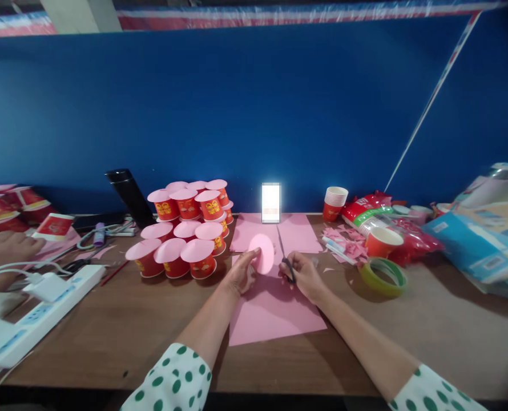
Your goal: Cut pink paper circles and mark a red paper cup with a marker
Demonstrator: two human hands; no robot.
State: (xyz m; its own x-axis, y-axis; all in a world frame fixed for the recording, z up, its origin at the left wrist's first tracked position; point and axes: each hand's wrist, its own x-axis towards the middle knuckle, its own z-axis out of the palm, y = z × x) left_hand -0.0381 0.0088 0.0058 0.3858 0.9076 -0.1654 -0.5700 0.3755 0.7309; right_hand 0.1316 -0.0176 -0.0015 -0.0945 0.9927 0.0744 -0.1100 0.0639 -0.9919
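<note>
Your brown wooden table (160, 337) has pink paper sheets (275, 319) lying straight ahead of you. On your left stand tiered red paper cups (202, 270) topped with pink paper discs (144, 249), a black flask (129, 197) beside them, and a white power strip (52, 322) nearer you. Rightward sit pink paper scraps (353, 242), a tape roll (382, 290) and nested paper cups (334, 206).
</note>
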